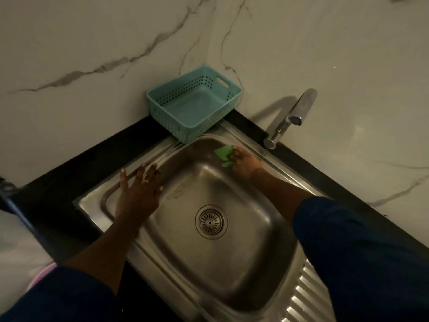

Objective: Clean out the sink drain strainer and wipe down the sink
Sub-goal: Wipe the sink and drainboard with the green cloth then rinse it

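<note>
A stainless steel sink fills the middle of the view, with a round drain strainer seated in its bottom. My right hand holds a green scrub pad against the far inner wall of the basin, near the back right corner. My left hand rests flat with spread fingers on the sink's left rim, a ring on one finger. Both forearms show dark blue sleeves.
An empty teal perforated basket stands at the back corner, overhanging the sink's edge. A chrome tap rises at the back right. The black counter surrounds the sink under marble walls. The ribbed drainboard lies at the front right.
</note>
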